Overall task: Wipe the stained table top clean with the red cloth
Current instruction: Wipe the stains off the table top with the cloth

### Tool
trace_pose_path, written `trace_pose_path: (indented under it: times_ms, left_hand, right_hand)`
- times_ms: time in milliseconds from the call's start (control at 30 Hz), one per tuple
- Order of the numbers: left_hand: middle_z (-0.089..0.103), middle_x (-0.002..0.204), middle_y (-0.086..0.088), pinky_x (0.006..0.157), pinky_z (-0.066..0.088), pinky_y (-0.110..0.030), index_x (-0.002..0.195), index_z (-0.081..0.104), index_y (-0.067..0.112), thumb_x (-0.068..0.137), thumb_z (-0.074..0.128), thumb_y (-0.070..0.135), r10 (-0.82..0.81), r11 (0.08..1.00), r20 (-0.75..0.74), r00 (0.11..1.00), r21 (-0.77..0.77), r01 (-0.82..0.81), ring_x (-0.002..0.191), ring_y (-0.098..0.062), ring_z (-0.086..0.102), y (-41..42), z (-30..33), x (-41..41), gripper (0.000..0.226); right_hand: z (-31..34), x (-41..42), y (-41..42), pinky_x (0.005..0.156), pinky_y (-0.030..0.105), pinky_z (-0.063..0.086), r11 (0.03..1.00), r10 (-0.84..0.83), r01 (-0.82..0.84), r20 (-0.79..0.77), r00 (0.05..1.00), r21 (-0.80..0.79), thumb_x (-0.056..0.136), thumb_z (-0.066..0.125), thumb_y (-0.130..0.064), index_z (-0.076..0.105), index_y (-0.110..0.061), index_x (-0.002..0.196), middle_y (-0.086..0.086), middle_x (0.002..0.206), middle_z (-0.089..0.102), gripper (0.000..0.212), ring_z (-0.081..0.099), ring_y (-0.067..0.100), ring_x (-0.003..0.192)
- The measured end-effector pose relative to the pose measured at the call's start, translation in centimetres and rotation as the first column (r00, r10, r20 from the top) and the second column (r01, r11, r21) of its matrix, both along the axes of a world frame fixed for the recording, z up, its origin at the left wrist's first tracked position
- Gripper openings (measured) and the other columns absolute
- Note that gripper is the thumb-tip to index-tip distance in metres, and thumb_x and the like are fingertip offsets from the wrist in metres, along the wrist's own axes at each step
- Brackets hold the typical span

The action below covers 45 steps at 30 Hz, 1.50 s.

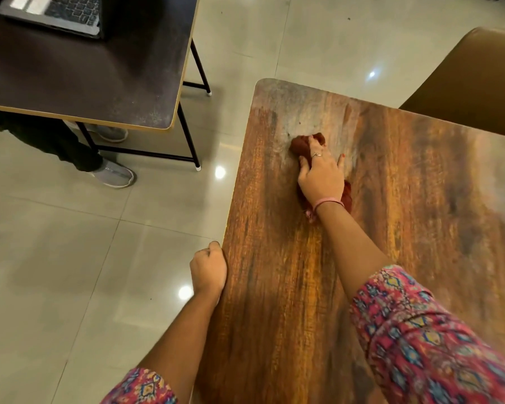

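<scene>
A wood-grain table top point(405, 199) fills the right half of the view, with a pale, dull patch near its far left corner. The red cloth point(301, 144) lies bunched on that part of the table. My right hand point(321, 176) lies on top of the cloth with fingers spread and presses it to the surface; cloth shows beyond the fingertips and beside the wrist. My left hand point(209, 269) is curled at the table's left edge, fingers folded; whether it grips the edge is hidden.
A dark table point(85, 83) with a laptop point(53, 13) stands at the upper left, on black metal legs. A person's legs and grey shoes point(114, 173) show under it. A brown chair point(473, 83) stands beyond the far right edge. Glossy tiled floor lies to the left.
</scene>
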<state>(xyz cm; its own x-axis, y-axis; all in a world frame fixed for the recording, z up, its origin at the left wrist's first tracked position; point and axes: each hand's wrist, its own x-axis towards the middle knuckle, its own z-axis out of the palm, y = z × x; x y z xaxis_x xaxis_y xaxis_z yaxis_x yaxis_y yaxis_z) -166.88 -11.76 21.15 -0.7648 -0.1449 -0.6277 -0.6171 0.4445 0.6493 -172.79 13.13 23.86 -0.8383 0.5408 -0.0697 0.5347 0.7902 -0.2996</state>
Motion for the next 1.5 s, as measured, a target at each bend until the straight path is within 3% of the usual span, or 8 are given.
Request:
trace_pose_path:
  times_ms: [133, 333, 500, 633, 700, 967, 1300, 1500]
  left_hand:
    - [0.043, 0.054, -0.005, 0.052, 0.033, -0.028, 0.048, 0.039, 0.011, 0.097, 0.036, 0.024, -0.005, 1.000, -0.016, 1.000, -0.018, 0.005, 0.056, -0.020, 0.043, 0.0, 0.0, 0.0, 0.050]
    - [0.047, 0.055, -0.007, 0.051, 0.032, -0.028, 0.048, 0.042, 0.009, 0.097, 0.035, 0.027, -0.038, 0.997, -0.064, 0.997, -0.068, 0.034, 0.058, -0.023, 0.046, 0.3, -0.2, 0.0, 0.052]
    - [0.056, 0.067, -0.008, 0.065, 0.035, -0.032, 0.060, 0.055, 0.005, 0.101, 0.024, 0.042, -0.108, 0.987, -0.062, 0.992, -0.126, 0.099, 0.068, -0.024, 0.053, 0.9, 0.3, -0.9, 0.063]
    - [0.059, 0.112, -0.026, 0.089, 0.038, -0.039, 0.110, 0.061, -0.006, 0.102, 0.019, 0.040, -0.159, 0.977, -0.068, 0.985, -0.151, 0.148, 0.100, -0.036, 0.053, 4.0, 1.5, -4.3, 0.063]
    - [0.054, 0.124, -0.028, 0.095, 0.037, -0.041, 0.118, 0.056, -0.007, 0.102, 0.018, 0.035, -0.162, 0.979, -0.059, 0.985, -0.138, 0.153, 0.112, -0.040, 0.050, 5.6, 1.8, -6.3, 0.060]
    - [0.063, 0.097, -0.024, 0.073, 0.043, -0.037, 0.093, 0.063, -0.005, 0.098, 0.024, 0.031, -0.059, 0.987, -0.123, 0.991, -0.158, 0.039, 0.082, -0.031, 0.052, 7.1, 0.5, -7.9, 0.053]
    - [0.048, 0.076, -0.011, 0.065, 0.031, -0.033, 0.092, 0.064, -0.007, 0.098, 0.028, 0.028, -0.050, 0.965, -0.149, 0.988, -0.263, 0.009, 0.072, -0.025, 0.045, 7.7, 0.3, -7.8, 0.050]
    - [0.061, 0.088, -0.019, 0.067, 0.035, -0.034, 0.093, 0.066, -0.007, 0.098, 0.027, 0.029, -0.056, 0.955, -0.169, 0.984, -0.298, 0.003, 0.075, -0.028, 0.047, 7.9, 0.1, -7.8, 0.053]
  right_hand:
    - [0.4, 2.5, -2.9, 0.119, 0.042, 0.011, 0.998, 0.039, -0.041, -0.039, 0.998, -0.054, 0.098, 0.043, -0.026, 0.031, -0.016, 0.148, 0.004, 0.151, 0.038, 0.053, 0.030, 0.021, 0.141]
    - [0.5, 17.1, -9.3, 0.118, 0.038, 0.022, 0.961, 0.264, -0.265, -0.025, 0.964, -0.077, 0.099, 0.040, -0.037, 0.035, -0.021, 0.147, -0.004, 0.150, 0.039, 0.051, 0.029, 0.014, 0.142]
    - [-0.1, 23.8, -10.0, 0.112, 0.041, 0.028, 0.929, 0.370, -0.369, 0.027, 0.929, -0.034, 0.100, 0.033, -0.043, 0.032, -0.027, 0.146, -0.008, 0.150, 0.036, 0.049, 0.029, 0.010, 0.142]
    - [0.0, 21.7, -8.4, 0.115, 0.043, 0.027, 0.913, 0.407, -0.408, 0.041, 0.913, 0.013, 0.099, 0.036, -0.040, 0.040, -0.024, 0.144, -0.006, 0.148, 0.040, 0.048, 0.033, 0.012, 0.140]
    - [0.0, 19.9, -7.2, 0.116, 0.044, 0.025, 0.910, 0.412, -0.414, 0.043, 0.910, 0.031, 0.098, 0.037, -0.039, 0.039, -0.024, 0.144, -0.005, 0.147, 0.042, 0.048, 0.036, 0.013, 0.139]
    - [0.1, 8.1, 1.8, 0.117, 0.049, 0.019, 0.946, 0.323, -0.323, -0.005, 0.946, 0.015, 0.098, 0.044, -0.030, 0.038, -0.021, 0.145, 0.001, 0.148, 0.043, 0.048, 0.035, 0.019, 0.139]
    - [-0.4, -3.6, 11.1, 0.119, 0.046, 0.010, 0.993, -0.103, 0.103, -0.008, 0.995, 0.049, 0.101, 0.032, -0.028, 0.028, -0.014, 0.149, 0.008, 0.153, 0.033, 0.050, 0.027, 0.024, 0.142]
    - [-0.4, -3.6, 7.5, 0.116, 0.040, 0.024, 0.985, -0.155, 0.157, -0.024, 0.988, 0.075, 0.101, 0.032, -0.028, 0.029, -0.014, 0.149, 0.009, 0.152, 0.035, 0.050, 0.031, 0.025, 0.141]
